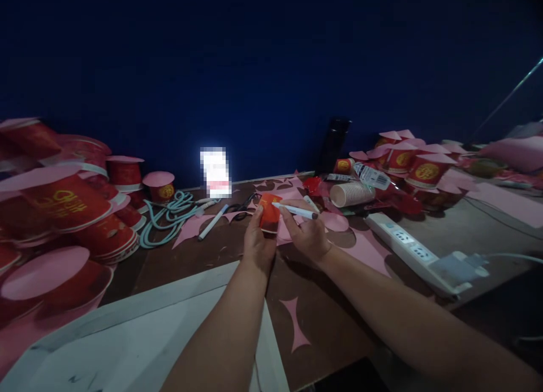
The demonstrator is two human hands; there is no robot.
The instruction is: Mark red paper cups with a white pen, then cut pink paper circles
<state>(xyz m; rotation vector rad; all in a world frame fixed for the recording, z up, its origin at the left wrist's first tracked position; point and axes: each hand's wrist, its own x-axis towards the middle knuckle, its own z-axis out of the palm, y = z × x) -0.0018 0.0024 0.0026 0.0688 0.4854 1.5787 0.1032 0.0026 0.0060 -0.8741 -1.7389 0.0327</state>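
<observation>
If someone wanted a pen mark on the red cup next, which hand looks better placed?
Probably the right hand: it already grips the pen, one end pointing at the red cup. The left hand is busy holding that cup.

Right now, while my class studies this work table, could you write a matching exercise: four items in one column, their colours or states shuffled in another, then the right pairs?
Column one
1. Left hand
2. Right hand
3. Looped cable
4. Power strip

Column two
A. White, with a plug in it
B. Holds a marker
C. Pale blue-green
D. Holds a red cup

Pairs: 1-D, 2-B, 3-C, 4-A
</observation>
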